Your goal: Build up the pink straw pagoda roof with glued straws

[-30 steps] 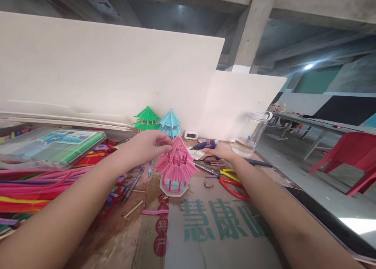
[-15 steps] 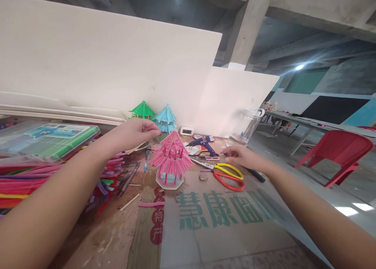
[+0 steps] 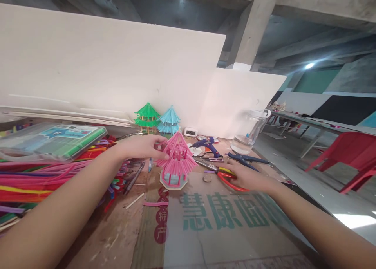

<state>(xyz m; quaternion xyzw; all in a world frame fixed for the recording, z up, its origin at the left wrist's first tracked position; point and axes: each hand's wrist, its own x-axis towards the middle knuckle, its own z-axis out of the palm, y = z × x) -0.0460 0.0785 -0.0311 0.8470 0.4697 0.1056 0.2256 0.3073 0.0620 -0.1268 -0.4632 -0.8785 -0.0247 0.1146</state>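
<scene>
A pink model pavilion (image 3: 176, 163) with two tiers of roof, made of fuzzy stems, stands upright on a pale octagonal base. My left hand (image 3: 143, 147) is at its left side, thumb and forefinger curled around the roof edge. At the right, my right hand (image 3: 245, 176) has its fingers on the handles of the scissors (image 3: 227, 178), one yellow and one red, which lie flat with blades toward the pavilion. Part of the handles is hidden by that hand. Just behind it lie dark blue-handled pliers (image 3: 249, 158).
A blue glue gun (image 3: 210, 147), a white clock (image 3: 190, 132) and a clear jug (image 3: 248, 132) stand toward the back. Green (image 3: 147, 116) and light blue (image 3: 169, 120) model pavilions are behind. Many coloured fuzzy stems (image 3: 58, 179) and a plastic case (image 3: 58, 139) fill the left.
My left hand has come down and forward to the pink pavilion's roof. My right hand has moved from beside the pliers onto the scissors' handles, and the pliers now show in full.
</scene>
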